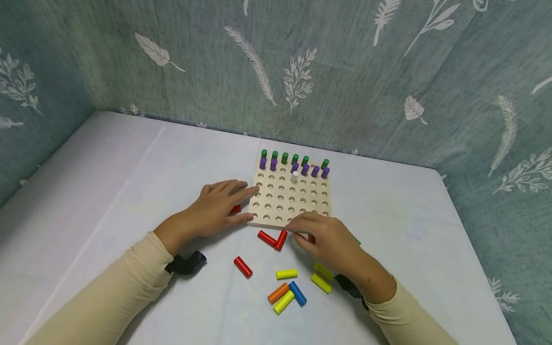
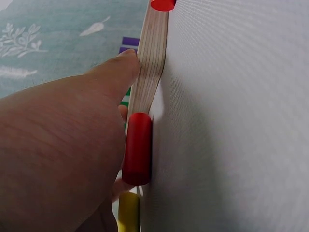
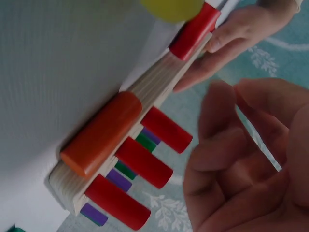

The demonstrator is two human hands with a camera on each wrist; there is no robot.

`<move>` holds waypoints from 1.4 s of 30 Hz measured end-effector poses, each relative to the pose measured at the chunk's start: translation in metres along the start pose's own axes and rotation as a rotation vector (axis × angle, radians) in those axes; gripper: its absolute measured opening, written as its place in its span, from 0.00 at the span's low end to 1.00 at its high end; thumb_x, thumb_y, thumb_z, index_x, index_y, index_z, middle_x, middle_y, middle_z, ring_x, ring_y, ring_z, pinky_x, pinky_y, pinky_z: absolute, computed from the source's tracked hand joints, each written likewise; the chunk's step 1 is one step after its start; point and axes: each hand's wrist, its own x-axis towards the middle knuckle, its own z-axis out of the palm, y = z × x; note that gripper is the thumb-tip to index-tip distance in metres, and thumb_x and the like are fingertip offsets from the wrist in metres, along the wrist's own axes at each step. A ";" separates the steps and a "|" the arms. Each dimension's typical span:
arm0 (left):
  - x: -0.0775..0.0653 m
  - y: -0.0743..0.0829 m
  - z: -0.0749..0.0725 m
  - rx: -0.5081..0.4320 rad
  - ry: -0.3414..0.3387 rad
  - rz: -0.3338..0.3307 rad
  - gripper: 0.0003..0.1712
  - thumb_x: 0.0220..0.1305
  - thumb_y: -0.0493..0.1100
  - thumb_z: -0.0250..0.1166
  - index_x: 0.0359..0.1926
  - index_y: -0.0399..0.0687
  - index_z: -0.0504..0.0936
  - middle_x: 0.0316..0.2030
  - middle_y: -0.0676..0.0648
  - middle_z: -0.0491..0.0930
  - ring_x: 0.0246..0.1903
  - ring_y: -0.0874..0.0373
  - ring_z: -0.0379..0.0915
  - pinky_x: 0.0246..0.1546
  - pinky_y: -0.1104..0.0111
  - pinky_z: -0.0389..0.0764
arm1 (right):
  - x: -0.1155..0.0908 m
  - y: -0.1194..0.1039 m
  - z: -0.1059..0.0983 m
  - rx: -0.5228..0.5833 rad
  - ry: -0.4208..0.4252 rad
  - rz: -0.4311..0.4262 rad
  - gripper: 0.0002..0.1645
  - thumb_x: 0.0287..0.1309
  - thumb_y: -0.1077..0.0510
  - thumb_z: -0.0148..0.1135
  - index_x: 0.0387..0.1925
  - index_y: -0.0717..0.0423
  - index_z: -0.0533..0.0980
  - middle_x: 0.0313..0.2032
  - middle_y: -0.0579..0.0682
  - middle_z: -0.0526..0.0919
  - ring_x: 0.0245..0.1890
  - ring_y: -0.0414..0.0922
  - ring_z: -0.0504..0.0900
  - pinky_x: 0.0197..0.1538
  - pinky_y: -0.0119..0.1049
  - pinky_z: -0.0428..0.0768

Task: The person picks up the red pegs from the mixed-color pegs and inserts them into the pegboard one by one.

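Observation:
A wooden pegboard [image 1: 276,195] stands on the white table. Green pegs [image 1: 285,157] line its back row, purple pegs [image 1: 304,169] the row before it, and one white peg [image 1: 294,177] stands just in front. My left hand [image 1: 215,208] rests with extended fingers at the board's left edge; a red peg [image 2: 137,150] lies beneath it. Over the front right part hovers my right hand [image 1: 329,239], fingers loosely bent, with nothing visible between thumb and index finger. In the right wrist view, red pegs [image 3: 145,162] stand upright along the front, hidden from the head view by this hand.
Loose red pegs [image 1: 280,240] lie just before the board, another red peg [image 1: 243,267] further left. Nearer me are yellow pegs [image 1: 321,283], an orange peg [image 1: 278,293] and a blue peg [image 1: 297,293]. A patterned green curtain [image 1: 276,72] hangs behind the table.

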 end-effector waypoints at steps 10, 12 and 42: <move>0.002 0.000 -0.002 0.003 -0.010 0.005 0.44 0.65 0.66 0.62 0.77 0.68 0.57 0.74 0.44 0.59 0.75 0.40 0.50 0.68 0.40 0.55 | 0.001 -0.001 0.004 -0.042 -0.219 -0.033 0.18 0.63 0.53 0.67 0.55 0.45 0.83 0.56 0.41 0.84 0.58 0.41 0.82 0.58 0.39 0.81; 0.003 0.000 -0.003 0.009 -0.005 0.006 0.44 0.65 0.66 0.62 0.77 0.68 0.57 0.74 0.44 0.60 0.75 0.41 0.51 0.68 0.40 0.55 | 0.002 -0.001 0.004 -0.050 -0.212 -0.033 0.17 0.63 0.54 0.68 0.54 0.45 0.83 0.56 0.41 0.84 0.58 0.41 0.82 0.58 0.38 0.81; 0.001 0.001 -0.002 -0.001 -0.015 -0.008 0.44 0.65 0.65 0.63 0.77 0.67 0.57 0.74 0.43 0.60 0.75 0.40 0.51 0.68 0.39 0.55 | 0.001 -0.003 0.012 -0.188 -0.165 0.004 0.16 0.56 0.54 0.74 0.48 0.42 0.86 0.44 0.41 0.83 0.37 0.37 0.83 0.43 0.29 0.84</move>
